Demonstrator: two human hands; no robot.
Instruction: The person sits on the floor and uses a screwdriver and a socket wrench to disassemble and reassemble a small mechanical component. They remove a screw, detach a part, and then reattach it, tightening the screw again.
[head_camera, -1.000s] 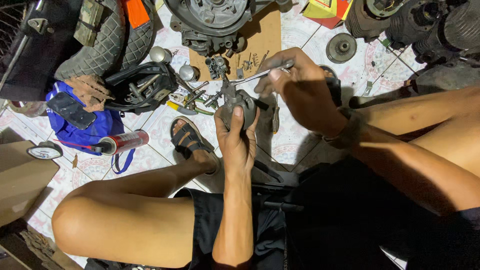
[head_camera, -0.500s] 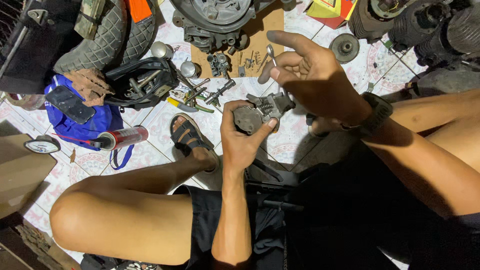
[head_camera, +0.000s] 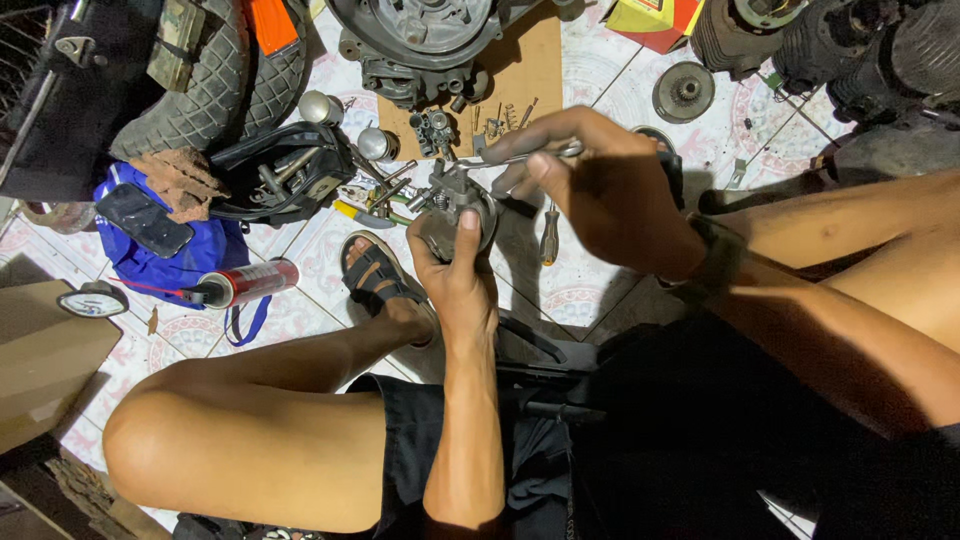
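Observation:
My left hand (head_camera: 458, 270) grips a small grey metal engine part, a carburetor (head_camera: 455, 198), holding it up above the tiled floor with the thumb across its round body. My right hand (head_camera: 600, 190) holds a slim metal tool (head_camera: 525, 156) horizontally, its tip reaching the top of the carburetor. A dark watch sits on my right wrist (head_camera: 712, 262). My left foot in a black sandal (head_camera: 378, 278) rests on the floor just below the part.
A sheet of cardboard (head_camera: 530, 60) with small screws and an engine casing (head_camera: 420, 30) lies ahead. A tyre (head_camera: 210, 80), black tool tray (head_camera: 280, 175), blue bag (head_camera: 160, 255), red spray can (head_camera: 245, 283), screwdriver (head_camera: 548, 235) and gear disc (head_camera: 683, 92) surround me.
My right hand, lifted with spread fingers half a second ago, has come back down with the slim tool against the carburetor. My left hand has kept hold of the part.

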